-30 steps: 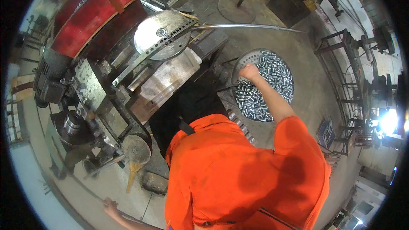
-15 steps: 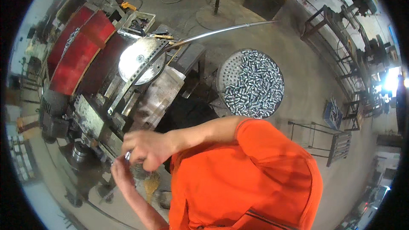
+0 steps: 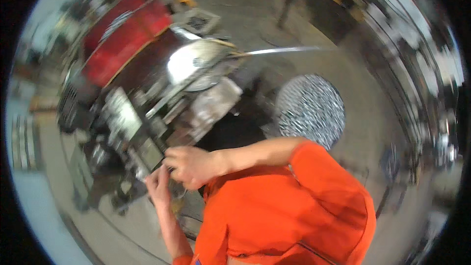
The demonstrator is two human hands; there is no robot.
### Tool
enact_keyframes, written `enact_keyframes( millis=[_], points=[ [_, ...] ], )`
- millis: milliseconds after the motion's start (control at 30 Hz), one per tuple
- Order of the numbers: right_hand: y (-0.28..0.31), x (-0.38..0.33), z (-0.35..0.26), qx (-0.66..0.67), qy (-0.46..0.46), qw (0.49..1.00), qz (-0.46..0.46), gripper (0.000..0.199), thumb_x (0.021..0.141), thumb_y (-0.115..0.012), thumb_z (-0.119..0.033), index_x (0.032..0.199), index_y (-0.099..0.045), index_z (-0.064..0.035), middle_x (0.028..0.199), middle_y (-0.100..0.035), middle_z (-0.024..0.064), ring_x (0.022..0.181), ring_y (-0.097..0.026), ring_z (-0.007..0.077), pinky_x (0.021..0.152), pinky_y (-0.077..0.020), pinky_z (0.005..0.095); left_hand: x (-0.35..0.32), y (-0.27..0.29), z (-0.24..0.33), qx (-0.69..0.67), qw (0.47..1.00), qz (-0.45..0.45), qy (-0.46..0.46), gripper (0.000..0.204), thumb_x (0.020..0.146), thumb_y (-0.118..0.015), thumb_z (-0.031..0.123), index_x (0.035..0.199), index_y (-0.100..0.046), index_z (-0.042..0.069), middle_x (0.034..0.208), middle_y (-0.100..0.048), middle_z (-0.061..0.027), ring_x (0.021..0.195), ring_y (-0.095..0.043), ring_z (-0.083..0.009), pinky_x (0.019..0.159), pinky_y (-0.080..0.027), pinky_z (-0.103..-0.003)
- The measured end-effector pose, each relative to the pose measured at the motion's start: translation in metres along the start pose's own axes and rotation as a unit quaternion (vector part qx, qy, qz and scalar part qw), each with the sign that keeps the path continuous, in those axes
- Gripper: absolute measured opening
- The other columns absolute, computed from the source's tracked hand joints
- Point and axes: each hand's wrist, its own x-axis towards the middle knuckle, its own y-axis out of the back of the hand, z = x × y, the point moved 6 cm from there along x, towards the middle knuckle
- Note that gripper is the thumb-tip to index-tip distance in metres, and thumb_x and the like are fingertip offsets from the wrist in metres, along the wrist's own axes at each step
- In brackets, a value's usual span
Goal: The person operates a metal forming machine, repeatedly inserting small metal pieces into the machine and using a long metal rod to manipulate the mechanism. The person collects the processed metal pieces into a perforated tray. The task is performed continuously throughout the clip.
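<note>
My left hand (image 3: 159,185) is raised at the side of the machine, its fingers pinched together. Coming across from the right, my right hand (image 3: 189,166) is closed with its fingers curled, and its fingertips meet those of the left. Whatever lies between them is blurred and mostly covered by the fingers. Just beyond both hands is the metal bed of the machine (image 3: 147,154). Further off, a round shiny metal disc (image 3: 189,64) has a long bar lying over it.
A round perforated tray (image 3: 282,103) heaped with small metal cylinders (image 3: 314,113) stands to the right. A red curved guard (image 3: 127,37) rises at the far left. A long thin rod (image 3: 284,50) juts out rightward from the disc. Beyond it sits a small parts box (image 3: 198,22).
The whole view has swung, so the machine and tray appear further right and lower. A small shiny metal piece between my fingers was visible before; now it cannot be made out.
</note>
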Motion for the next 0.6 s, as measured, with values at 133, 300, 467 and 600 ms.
enact_keyframes(
  millis=[133,300,467,600],
  points=[
    [0.005,0.014,0.001,0.031,0.008,0.998,-0.062,0.017,0.054,-0.061,-0.012,0.07,-0.062,-0.0084,0.08,-0.053,0.0076,0.08,-0.05,0.0261,0.069,-0.0458,0.0339,0.001,-0.002,0.036,-0.025,0.999,-0.04,-0.019,0.041,0.092,-0.051,0.026,0.063,-0.06,-0.001,0.052,-0.054,-0.0012,0.052,-0.047,-0.0058,0.048,-0.037,-0.025],
    [-0.006,0.043,-0.007,0.032,0.049,0.985,-0.163,0.018,0.055,-0.061,-0.015,0.071,-0.062,-0.0054,0.08,-0.054,0.0116,0.078,-0.05,0.0286,0.069,-0.0463,0.0365,-0.009,0.019,0.024,-0.07,0.997,-0.043,0.004,0.042,0.092,-0.052,0.032,0.069,-0.063,-0.001,0.058,-0.059,-0.0003,0.058,-0.049,-0.0049,0.051,-0.038,-0.024],
    [-0.044,0.107,0.003,-0.033,0.116,0.948,-0.295,0.027,0.056,-0.063,-0.018,0.078,-0.065,-0.0026,0.097,-0.059,0.0187,0.089,-0.055,0.0324,0.076,-0.0483,0.0396,-0.06,0.126,-0.021,-0.117,0.967,0.195,0.113,0.031,0.09,-0.054,0.023,0.08,-0.063,-0.005,0.066,-0.063,-0.0055,0.056,-0.058,-0.0121,0.057,-0.046,-0.024],
    [-0.086,0.184,0.049,-0.175,0.114,0.948,-0.239,0.029,0.053,-0.062,-0.019,0.077,-0.068,-0.004,0.09,-0.059,0.0129,0.086,-0.052,0.0304,0.074,-0.0445,0.0407,-0.147,0.227,-0.078,0.003,0.914,0.402,0.063,0.025,0.087,-0.054,0.015,0.104,-0.062,-0.002,0.069,-0.063,-0.0065,0.06,-0.06,-0.0116,0.057,-0.047,-0.027]
  ],
)
